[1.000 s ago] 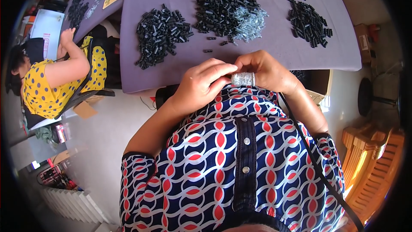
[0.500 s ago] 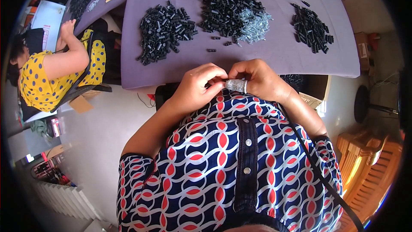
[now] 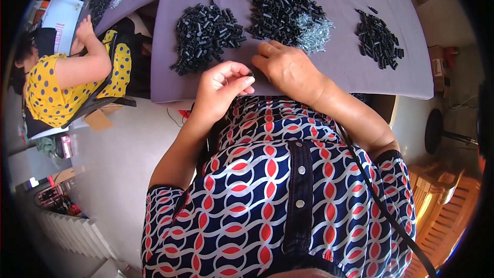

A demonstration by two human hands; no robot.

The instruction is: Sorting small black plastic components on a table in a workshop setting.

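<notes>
Near the table's front edge my left hand (image 3: 222,90) is closed in a pinch, with a small dark piece (image 3: 251,74) just showing at thumb and fingertip. To its right my right hand (image 3: 293,69) reaches over the cloth with fingers bent and drawn together; whatever they grip is hidden. Its fingertips are close to the lower side of the middle pile of short black cylindrical parts (image 3: 278,13). Small clear or silvery pieces (image 3: 315,33) form a heap against that pile, beyond my right hand. Another pile of black cylindrical parts (image 3: 203,36) lies beyond my left hand.
A smaller pile of longer black parts (image 3: 378,41) lies at the right of the purple-grey cloth-covered table (image 3: 345,80). Left of me another person in yellow dotted clothing (image 3: 56,85) sits at a second table. Wooden slatted furniture (image 3: 447,216) stands at my lower right.
My hands have parted. The right one has moved forward over the table toward the middle pile; the left has drawn slightly left. The silvery wrap seen on a right finger is now hidden.
</notes>
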